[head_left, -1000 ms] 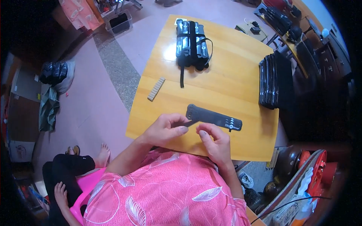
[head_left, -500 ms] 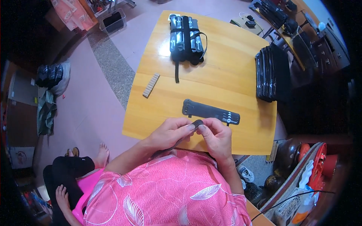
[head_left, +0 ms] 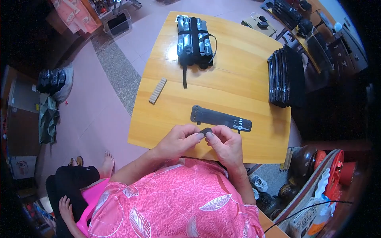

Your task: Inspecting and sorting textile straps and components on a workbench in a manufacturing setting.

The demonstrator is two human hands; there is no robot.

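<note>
Your left hand (head_left: 178, 141) and right hand (head_left: 227, 146) meet at the near edge of the table (head_left: 242, 75), fingers drawn narrow, with a small black strip (head_left: 205, 131) pinched between the thumbs and fingertips of both; how much of it is folded inside your grip you cannot tell from here. Just beyond your fingers lies a flat black panel (head_left: 219, 118), spread out, with two short black tabs at its near edge, and the strip appears separate from it. As far as the layout shows, the work looks partway along: at the far end of the table a bundle of black tubular pieces (head_left: 193, 41) seems finished as a unit, bound by crossing black straps, one strap end (head_left: 185, 77) trailing toward you, while a stack of black panels (head_left: 282, 77) stands on edge at the right. The panel before you is in neither group, and the strip in your fingers looks like the piece still being handled. A tan ribbed strip (head_left: 158, 91) lies apart near the left edge, untouched. As for writing, the flat panel carries white lettering, a round emblem and a row of white marks near its right end; similar pale marks show on the bundle and the stack, too small to make out.
</note>
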